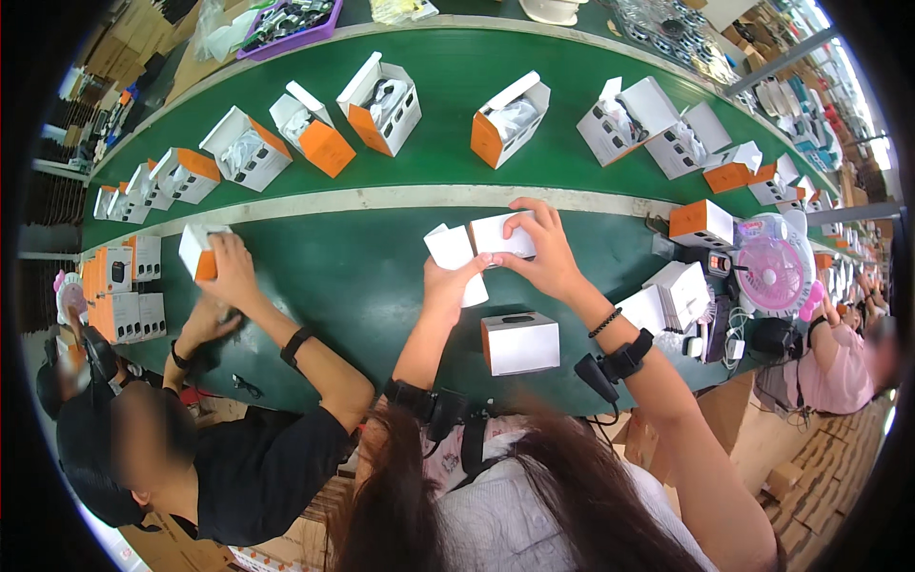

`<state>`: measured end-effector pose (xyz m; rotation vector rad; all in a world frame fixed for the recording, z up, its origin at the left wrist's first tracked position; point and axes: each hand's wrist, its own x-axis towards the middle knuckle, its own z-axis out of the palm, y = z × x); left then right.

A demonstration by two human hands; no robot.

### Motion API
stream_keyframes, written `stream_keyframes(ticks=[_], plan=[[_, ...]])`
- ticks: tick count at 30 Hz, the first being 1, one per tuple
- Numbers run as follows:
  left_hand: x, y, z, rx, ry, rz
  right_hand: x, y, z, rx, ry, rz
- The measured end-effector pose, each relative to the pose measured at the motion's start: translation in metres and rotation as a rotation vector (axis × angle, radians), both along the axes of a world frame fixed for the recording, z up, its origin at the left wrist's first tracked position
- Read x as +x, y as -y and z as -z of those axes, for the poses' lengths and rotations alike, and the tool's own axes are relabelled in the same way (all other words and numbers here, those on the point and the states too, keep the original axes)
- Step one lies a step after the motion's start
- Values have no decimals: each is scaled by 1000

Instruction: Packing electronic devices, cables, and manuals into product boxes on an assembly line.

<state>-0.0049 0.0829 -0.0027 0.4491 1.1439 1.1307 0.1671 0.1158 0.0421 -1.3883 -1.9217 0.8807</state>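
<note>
Above the green worktop [353, 276], my two hands meet at a small white carton [500, 235]. My right hand [545, 253] grips its right side, fingers over the top and thumb toward the middle. A white cardboard panel [450, 250] stands at its left, pinched by my left hand [452, 286]; whether this is a flap of the same carton or a separate piece, I cannot tell. The carton's inside is hidden from me. Between my forearms, close to the near edge, lies a white box [522, 345] with a dark product picture and an orange side.
Left of me a co-worker's hand [229, 272] holds a white-and-orange box [197, 250]. Stacked boxes [119, 286] stand farther left. Open filled boxes [381, 105] line the green belt [438, 76] beyond a pale rail. At right are white cartons [679, 291], a pink fan [772, 272] and cables.
</note>
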Motion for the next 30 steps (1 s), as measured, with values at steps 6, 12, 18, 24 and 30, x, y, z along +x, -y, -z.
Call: stream_keyframes(ticks=[6,12,18,24,30], plan=[[-11,-5,3,80,-91,-12,7,-25,-9,238,267,-382],[-52,32,-4,73,-278,47,8,-3,-7,68,235,-489],[-61,75,9,-164,-9,282,-8,40,-38,112,623,-583],[-59,74,24,-215,130,215,-29,46,-16,256,748,-607],[-72,82,50,-184,-42,37,-24,23,4,133,490,-418]])
